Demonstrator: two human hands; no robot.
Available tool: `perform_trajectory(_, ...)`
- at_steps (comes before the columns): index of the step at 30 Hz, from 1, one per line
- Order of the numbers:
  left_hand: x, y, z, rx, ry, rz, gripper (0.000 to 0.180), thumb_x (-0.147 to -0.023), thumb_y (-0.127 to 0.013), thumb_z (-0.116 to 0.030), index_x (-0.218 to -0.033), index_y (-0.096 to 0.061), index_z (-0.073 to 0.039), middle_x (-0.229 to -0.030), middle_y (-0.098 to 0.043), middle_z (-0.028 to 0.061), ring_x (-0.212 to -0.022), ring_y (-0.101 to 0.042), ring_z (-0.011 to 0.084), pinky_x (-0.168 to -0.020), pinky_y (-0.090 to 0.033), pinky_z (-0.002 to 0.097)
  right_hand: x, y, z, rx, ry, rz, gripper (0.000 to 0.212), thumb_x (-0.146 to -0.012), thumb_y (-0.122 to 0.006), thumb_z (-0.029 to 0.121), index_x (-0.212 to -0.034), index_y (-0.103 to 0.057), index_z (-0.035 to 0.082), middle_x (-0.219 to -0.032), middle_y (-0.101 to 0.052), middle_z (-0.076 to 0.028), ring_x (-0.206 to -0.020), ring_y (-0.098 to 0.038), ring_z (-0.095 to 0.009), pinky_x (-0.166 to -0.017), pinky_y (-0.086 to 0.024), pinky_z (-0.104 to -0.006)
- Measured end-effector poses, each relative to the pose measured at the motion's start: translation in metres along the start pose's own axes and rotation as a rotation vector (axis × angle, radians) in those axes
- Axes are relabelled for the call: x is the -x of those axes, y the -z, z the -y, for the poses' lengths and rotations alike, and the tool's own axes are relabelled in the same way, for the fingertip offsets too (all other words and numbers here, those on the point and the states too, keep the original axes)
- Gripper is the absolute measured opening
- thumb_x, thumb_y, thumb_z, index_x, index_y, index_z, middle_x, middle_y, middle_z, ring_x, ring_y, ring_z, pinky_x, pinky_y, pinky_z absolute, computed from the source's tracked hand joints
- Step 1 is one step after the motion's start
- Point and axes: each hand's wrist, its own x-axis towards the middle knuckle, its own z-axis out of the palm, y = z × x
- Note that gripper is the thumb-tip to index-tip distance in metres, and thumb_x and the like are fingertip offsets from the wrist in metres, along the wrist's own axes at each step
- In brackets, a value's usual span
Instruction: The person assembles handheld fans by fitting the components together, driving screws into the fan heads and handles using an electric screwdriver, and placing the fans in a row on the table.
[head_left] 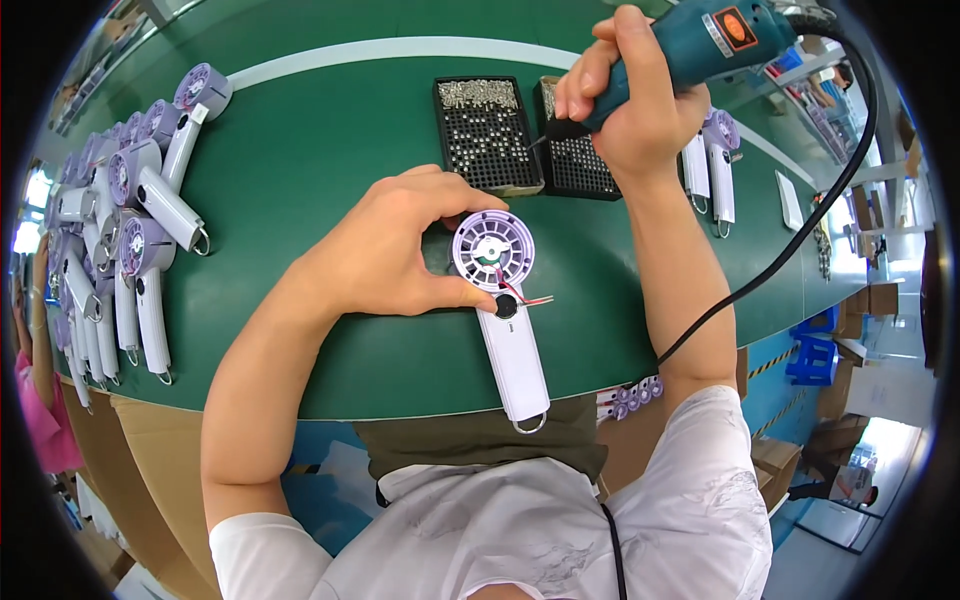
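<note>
A white and lilac handheld fan (515, 362) lies on the green table in front of me, its round head away from me and its loop toward my body. Round that head, my left hand (395, 240) is closed, thumb near the dark round button. Red and pale wires stick out at the neck. My right hand (645, 115) grips a teal electric screwdriver (690, 55), raised at the upper right. Its bit points down-left, by the right edge of a black screw tray (488, 180) with many small screws. A second screw tray (585, 182) sits partly behind the right hand.
Many similar fans (150, 235) are heaped along the table's left side. More fans (720, 165) lie at the right, near a white flat item (788, 200). A black cable (800, 235) loops from the screwdriver past my right forearm. Another person's arm (40, 310) shows at far left.
</note>
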Motion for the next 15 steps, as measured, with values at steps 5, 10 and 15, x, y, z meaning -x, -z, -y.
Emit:
perform_trajectory(5,0.0001,-0.0008,0.0003,0.008,-0.007,-0.013,0.067,-0.060,-0.097,-0.030,-0.117,-0.072,-0.005,-0.094,-0.070,0.0039,-0.084,-0.058,0.0191,-0.063,-0.043,0.0295,0.0016,0.0023,-0.0036,-0.011,-0.040,0.027,0.019,-0.101,-0.063,0.013,-0.092,-0.061,-0.003,-0.057,-0.056,-0.009,-0.040,-0.051,-0.018,-0.040,-0.046,-0.0333)
perform_trajectory(10,0.0008,-0.0022,0.0012,0.003,-0.010,-0.015,0.067,-0.060,-0.097,-0.029,-0.117,-0.072,-0.005,-0.096,-0.071,0.0037,-0.085,-0.059,0.0188,-0.063,-0.043,0.0293,0.0035,0.0033,-0.0061,0.002,-0.037,0.038,0.019,-0.100,-0.064,0.013,-0.092,-0.061,-0.004,-0.057,-0.056,-0.009,-0.040,-0.052,-0.018,-0.040,-0.046,-0.0325)
perform_trajectory(15,0.0008,-0.0022,0.0012,0.001,-0.015,-0.016,0.067,-0.060,-0.097,-0.030,-0.117,-0.072,-0.005,-0.096,-0.071,0.0039,-0.085,-0.059,0.0192,-0.063,-0.043,0.0293,0.0042,0.0032,-0.0076,0.000,-0.016,0.050,0.019,-0.100,-0.064,0.013,-0.092,-0.061,-0.004,-0.057,-0.056,-0.009,-0.040,-0.052,-0.018,-0.040,-0.046,-0.0327)
